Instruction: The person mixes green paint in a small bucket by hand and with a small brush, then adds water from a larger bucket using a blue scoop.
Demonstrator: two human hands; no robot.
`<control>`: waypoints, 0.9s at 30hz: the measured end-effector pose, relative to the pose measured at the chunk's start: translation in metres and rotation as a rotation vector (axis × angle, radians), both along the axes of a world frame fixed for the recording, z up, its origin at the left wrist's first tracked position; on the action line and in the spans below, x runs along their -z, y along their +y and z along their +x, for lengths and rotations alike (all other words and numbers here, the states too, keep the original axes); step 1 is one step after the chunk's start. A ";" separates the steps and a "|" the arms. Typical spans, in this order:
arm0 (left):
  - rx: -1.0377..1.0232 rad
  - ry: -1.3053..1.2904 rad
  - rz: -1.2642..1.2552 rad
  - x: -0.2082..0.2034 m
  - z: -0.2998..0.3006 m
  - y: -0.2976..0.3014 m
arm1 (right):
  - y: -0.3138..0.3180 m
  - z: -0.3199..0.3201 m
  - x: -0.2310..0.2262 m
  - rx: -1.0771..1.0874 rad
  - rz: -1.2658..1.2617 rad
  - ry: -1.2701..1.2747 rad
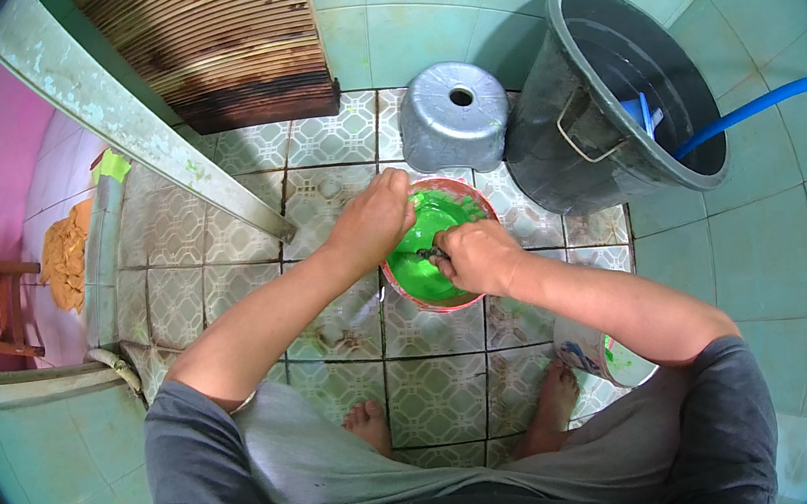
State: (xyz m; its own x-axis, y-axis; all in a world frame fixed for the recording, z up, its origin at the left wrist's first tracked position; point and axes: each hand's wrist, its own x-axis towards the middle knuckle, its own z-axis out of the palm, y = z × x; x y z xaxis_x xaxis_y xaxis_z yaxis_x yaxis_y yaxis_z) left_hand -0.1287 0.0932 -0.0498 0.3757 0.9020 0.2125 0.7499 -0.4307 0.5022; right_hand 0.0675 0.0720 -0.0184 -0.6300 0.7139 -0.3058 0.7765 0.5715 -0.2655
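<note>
Between my feet and a stool stands a red bucket (488, 199) with bright green, paint-like liquid (413, 273) inside. My left hand (371, 220) is closed at the bucket's far left rim, gripping it. Over the right side of the bucket, my right hand (481, 257) is wrapped round a dark, rough rod (431, 253) that points into the green liquid. Most of the rod lies hidden in my fist, so its kind cannot be told. Green smears coat the bucket's inner wall.
A grey plastic stool (455, 125) stands beyond the bucket. Beside it is a large dark bin (559, 122) with a blue hose (759, 109). A whitish container (581, 346) lies near my right foot. At the left are a slanted door frame (135, 119) and orange cloth (68, 255).
</note>
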 end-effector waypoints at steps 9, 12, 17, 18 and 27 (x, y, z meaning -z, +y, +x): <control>-0.009 -0.061 -0.080 0.008 -0.005 0.002 | 0.016 0.003 0.011 0.073 0.144 0.001; -0.008 -0.065 -0.090 0.012 -0.007 0.002 | 0.013 -0.004 0.008 0.090 0.067 0.048; -0.006 -0.103 -0.073 0.013 -0.010 0.002 | 0.010 -0.013 0.008 0.076 -0.121 0.007; 0.000 -0.105 -0.063 0.013 -0.010 0.002 | 0.009 -0.012 0.006 0.063 -0.134 -0.036; -0.007 -0.127 -0.038 0.017 -0.011 0.002 | 0.024 -0.003 -0.012 0.044 -0.001 -0.247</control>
State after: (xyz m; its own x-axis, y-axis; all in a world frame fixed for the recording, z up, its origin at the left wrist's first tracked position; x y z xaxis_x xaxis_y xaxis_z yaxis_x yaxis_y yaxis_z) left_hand -0.1397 0.0956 -0.0664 0.3413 0.9129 0.2238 0.6825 -0.4044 0.6088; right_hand 0.0644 0.0955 -0.0066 -0.5041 0.7387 -0.4474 0.8422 0.5353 -0.0652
